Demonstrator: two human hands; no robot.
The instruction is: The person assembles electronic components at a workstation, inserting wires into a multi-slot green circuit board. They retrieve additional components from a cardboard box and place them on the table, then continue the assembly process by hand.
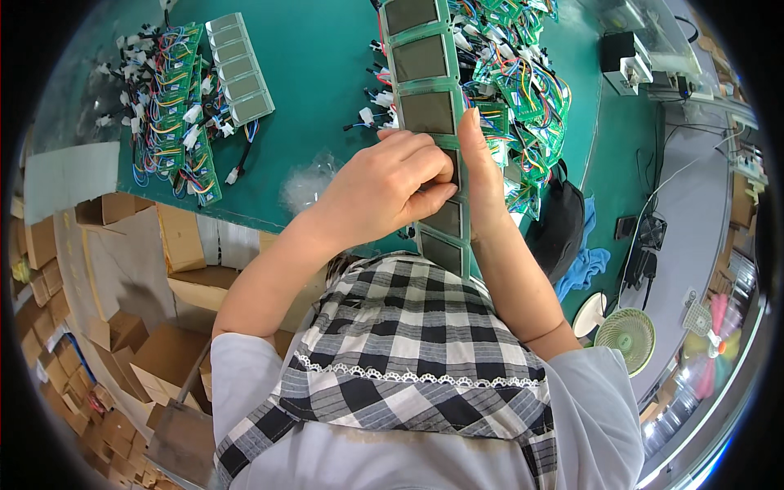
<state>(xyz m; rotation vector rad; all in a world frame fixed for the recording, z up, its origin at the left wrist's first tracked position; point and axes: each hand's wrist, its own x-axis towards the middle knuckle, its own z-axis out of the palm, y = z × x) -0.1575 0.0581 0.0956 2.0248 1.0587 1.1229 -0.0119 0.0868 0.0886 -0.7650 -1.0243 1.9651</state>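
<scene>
A long strip of joined circuit boards with grey display screens point(427, 112) stands lengthwise in front of me, its near end close to my apron. My right hand point(483, 175) grips its right edge, the thumb stretched up along the side and the other fingers hidden behind. Over the strip's middle, my left hand point(396, 181) is closed, thumb and forefinger pinched together at one screen; whatever is between them is too small to make out. Wires with white plugs point(380, 100) show along the strip's left edge. Crumpled clear plastic film point(307, 186) lies left of my left hand.
On the green table point(318, 73), a heap of green circuit boards with coloured wires point(531, 106) lies right. More wired boards point(171, 106) and another display strip point(239, 69) lie left. A black bag point(559, 224), blue cloth point(586, 265) and green fan point(625, 339) are at right; cardboard boxes point(167, 359) stand lower left.
</scene>
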